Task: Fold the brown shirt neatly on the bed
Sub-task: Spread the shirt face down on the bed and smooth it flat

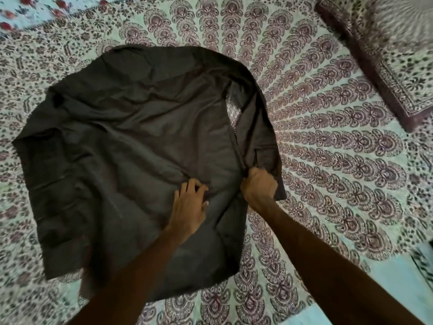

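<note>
The brown shirt lies spread and rumpled across the middle of the bed, dark against the patterned cover. Along its right side a strip of fabric is bunched and pulled up, leaving a small gap where the print shows through. The right hand is closed in a fist around that bunched edge. The left hand rests on the cloth just beside it, fingers curled and pinching a fold. A pillow in matching print sits at the far right corner.
</note>
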